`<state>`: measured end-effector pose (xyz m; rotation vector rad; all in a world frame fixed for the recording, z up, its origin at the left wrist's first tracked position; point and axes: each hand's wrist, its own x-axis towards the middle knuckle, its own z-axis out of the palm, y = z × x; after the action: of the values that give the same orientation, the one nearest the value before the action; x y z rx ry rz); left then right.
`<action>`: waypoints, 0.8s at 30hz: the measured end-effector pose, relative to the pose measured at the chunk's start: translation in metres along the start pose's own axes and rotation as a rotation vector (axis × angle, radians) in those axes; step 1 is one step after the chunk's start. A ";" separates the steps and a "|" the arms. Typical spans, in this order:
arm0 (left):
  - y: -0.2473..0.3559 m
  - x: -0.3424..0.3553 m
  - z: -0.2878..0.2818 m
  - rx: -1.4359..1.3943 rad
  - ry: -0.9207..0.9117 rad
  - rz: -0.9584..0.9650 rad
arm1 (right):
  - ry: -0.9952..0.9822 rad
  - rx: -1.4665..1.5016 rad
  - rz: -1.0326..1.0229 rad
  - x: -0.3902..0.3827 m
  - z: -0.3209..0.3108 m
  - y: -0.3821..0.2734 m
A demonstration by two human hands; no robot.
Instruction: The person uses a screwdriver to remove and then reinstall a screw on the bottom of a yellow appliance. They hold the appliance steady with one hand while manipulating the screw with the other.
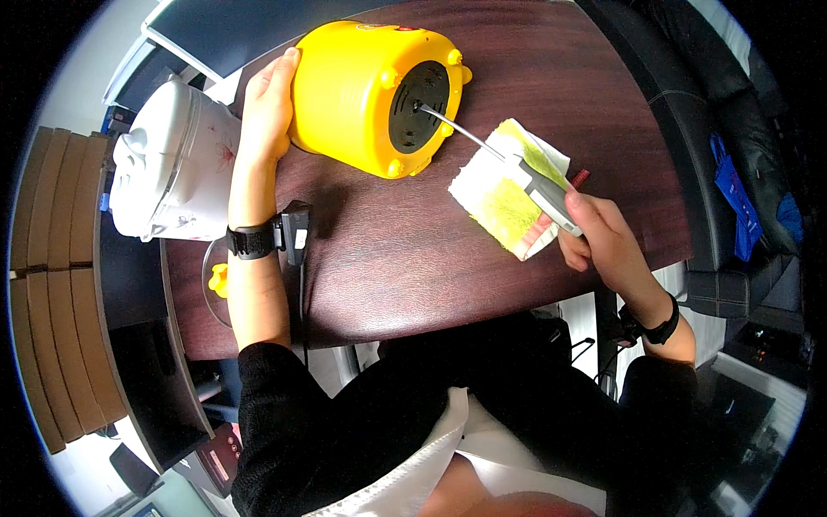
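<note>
Over at the seated person's twelve o'clock, a yellow electric cooker (pixel 349 96) lies tipped, slotted black base (pixel 412 127) facing three; a grey-and-white screwdriver's (pixel 530 178) tip meets it, handle (pixel 549 200) toward four.

The tabletop (pixel 379 276) is dark reddish-brown and wood-grained, its near edge curved. A yellow pot (pixel 345 95) lies on its side toward the far edge. A white and yellow-green cloth (pixel 491 215) lies toward the right edge. A white cooker (pixel 202 155) stands at the left edge; a clear lid with a yellow knob (pixel 219 282) lies by the near left corner.
</note>
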<state>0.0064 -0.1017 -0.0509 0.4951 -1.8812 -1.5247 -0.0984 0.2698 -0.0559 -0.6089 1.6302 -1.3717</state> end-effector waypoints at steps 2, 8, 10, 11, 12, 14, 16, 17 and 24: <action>0.000 0.001 0.001 0.015 0.006 0.007 | -0.014 0.198 0.009 0.001 0.003 0.004; 0.002 0.000 0.004 0.038 0.013 0.022 | 0.150 -0.264 -0.270 -0.007 0.019 0.011; -0.001 0.002 0.000 0.028 0.006 0.018 | 0.146 -0.320 -0.315 -0.008 0.018 0.008; -0.003 0.003 -0.003 0.012 0.000 0.012 | 0.130 -0.300 -0.285 -0.008 0.017 0.005; -0.004 0.004 -0.004 -0.002 -0.006 0.006 | 0.114 -0.281 -0.256 -0.008 0.016 0.002; -0.004 0.003 -0.004 -0.020 -0.004 -0.007 | 0.088 -0.184 -0.143 -0.007 0.014 -0.001; -0.001 0.002 -0.002 0.000 0.009 -0.012 | 0.034 0.006 -0.081 -0.005 0.006 0.003; 0.000 0.001 0.000 0.028 0.023 -0.011 | 0.007 0.099 -0.050 -0.004 0.003 0.005; -0.003 0.003 -0.002 0.016 0.016 0.008 | 0.156 -0.267 -0.285 -0.005 0.017 -0.002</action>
<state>0.0053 -0.1054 -0.0528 0.5047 -1.8826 -1.4969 -0.0817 0.2642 -0.0520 -0.9411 1.9277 -1.4426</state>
